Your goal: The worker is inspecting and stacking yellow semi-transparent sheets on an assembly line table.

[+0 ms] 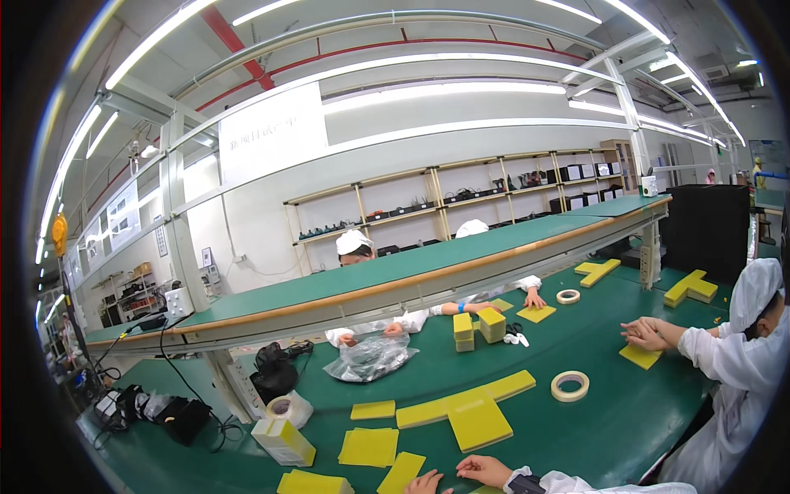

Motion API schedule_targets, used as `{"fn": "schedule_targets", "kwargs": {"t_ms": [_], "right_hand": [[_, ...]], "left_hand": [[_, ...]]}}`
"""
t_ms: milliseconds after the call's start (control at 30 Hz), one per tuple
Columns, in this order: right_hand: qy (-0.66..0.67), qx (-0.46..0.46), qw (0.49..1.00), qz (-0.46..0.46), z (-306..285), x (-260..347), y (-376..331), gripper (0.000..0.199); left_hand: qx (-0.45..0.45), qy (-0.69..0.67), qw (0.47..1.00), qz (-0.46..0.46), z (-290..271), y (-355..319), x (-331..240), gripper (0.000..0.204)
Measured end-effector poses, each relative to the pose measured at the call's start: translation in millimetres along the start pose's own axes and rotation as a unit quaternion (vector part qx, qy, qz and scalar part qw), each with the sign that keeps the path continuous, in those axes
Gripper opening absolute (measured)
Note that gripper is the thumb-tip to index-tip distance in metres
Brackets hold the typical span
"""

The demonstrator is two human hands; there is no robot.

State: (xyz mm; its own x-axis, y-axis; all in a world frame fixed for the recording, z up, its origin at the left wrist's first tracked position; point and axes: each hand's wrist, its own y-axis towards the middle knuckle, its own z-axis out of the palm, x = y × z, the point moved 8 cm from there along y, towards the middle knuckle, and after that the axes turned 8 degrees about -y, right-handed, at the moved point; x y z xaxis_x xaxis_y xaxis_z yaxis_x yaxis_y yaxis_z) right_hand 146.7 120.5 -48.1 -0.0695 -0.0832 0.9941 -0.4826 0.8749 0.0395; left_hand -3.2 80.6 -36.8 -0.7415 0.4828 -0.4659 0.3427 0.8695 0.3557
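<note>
At the lower edge, my left hand (423, 484) is partly cut off, with its visible fingers apart. My right hand (485, 471) is beside it, fingers loosely bent and pointing left, with a dark band at the wrist below a white sleeve. A sliver of a yellow sheet (487, 490) shows under the right hand; whether it is touched is hidden. Close to the left hand lies a yellow strip (401, 473). Beyond are flat yellow sheets (368, 447), a small yellow strip (373, 410) and yellow pieces laid in a T shape (480, 422).
A yellow block stack (284, 442) and a tape roll in plastic (288, 409) stand left. Another tape roll (569, 386) lies right. Co-workers' hands (646, 333) are at the right and across the green table (601, 428), beneath a raised shelf (395, 288).
</note>
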Motion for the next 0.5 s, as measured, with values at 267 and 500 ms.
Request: {"fn": "schedule_targets", "kwargs": {"t_ms": [267,500], "right_hand": [[-0.023,-0.008,1.0,-0.012,-0.1,9.9,-3.0,0.023],[-0.03,-0.033,0.999,-0.016,4.2,26.9,-7.9,0.019]], "left_hand": [[-0.004,-0.015,1.0,-0.001,-3.5,-2.9,-3.8,0.053],[0.01,-0.01,1.0,-0.009,-21.0,1.6,-22.6,0.056]]}}
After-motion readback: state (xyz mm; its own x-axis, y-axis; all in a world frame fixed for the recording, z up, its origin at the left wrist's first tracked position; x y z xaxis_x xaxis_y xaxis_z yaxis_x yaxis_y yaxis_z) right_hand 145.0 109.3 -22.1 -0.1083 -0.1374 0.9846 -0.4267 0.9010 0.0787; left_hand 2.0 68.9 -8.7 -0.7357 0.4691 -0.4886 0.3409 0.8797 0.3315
